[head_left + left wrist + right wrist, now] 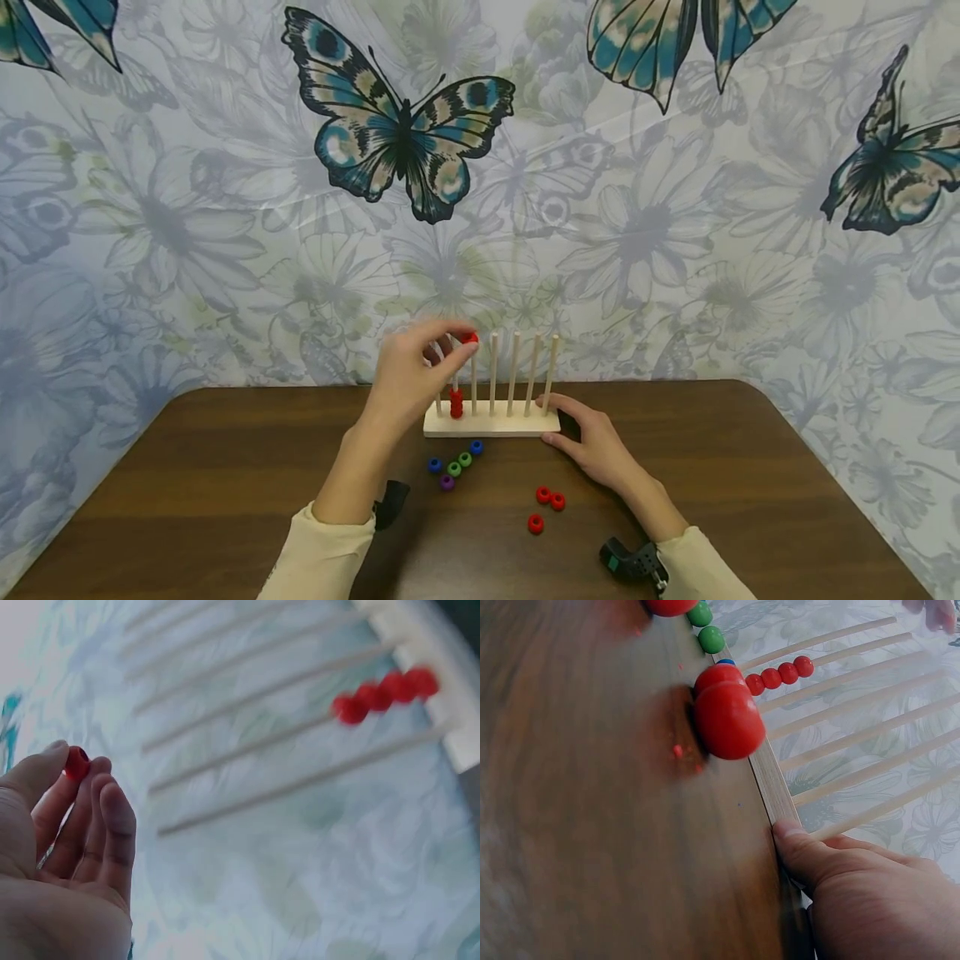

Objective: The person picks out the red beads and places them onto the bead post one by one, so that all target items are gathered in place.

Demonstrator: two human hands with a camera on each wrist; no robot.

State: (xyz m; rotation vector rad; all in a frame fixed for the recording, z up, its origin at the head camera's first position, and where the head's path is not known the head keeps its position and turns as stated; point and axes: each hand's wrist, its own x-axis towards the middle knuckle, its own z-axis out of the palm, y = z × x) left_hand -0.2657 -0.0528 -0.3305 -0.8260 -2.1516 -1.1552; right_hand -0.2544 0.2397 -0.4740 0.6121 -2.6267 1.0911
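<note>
My left hand (414,367) pinches a small round red bead (470,338) between thumb and fingertips, spread only as far as the bead's width, the other fingers loosely bent. I see the bead up by the peg tops towards the rack's left end; its dark hole appears to face down towards the base, though the left wrist view is too blurred for me to be certain. My right hand (592,437) grips the right end of the pale wooden peg rack (487,428), thumb on its near face, fingers reaching round behind. The rack's long axis runs left to right, its seven pegs upright. Four stacked red beads (456,404) sit on the second peg from the left. Nearer me on the brown wooden table (225,475) lie two blue, two green and one purple bead (447,482), with three loose red beads (536,523) farther right.
</note>
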